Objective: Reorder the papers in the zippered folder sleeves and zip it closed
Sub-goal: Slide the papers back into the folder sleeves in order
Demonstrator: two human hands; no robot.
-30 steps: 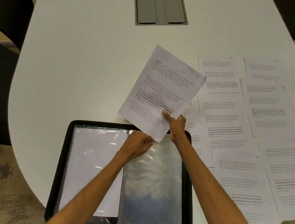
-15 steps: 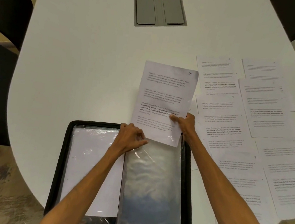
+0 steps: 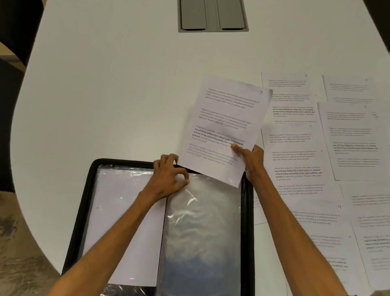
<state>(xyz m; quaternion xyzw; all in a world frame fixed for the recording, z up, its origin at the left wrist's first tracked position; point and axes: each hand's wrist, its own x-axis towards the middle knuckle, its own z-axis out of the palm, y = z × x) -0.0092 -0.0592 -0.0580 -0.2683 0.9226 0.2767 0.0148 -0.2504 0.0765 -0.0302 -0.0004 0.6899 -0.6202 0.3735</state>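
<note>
print on the sheet is too blurred to read, apart from a handwritten 3 in its top right corner. its bottom edge covers the top rim of the open folder at lower centre; whether it has entered the clear sleeve cannot be told. the right hand pinches the sheet's right edge, thumb on top, its other fingers hidden beneath. the left hand has its fingers curled, pinching the sleeve's top edge. loose papers on the tabletop at right are cut off by the frame. a second ago the sheet was tilted; now it lies nearly square with the folder.
</note>
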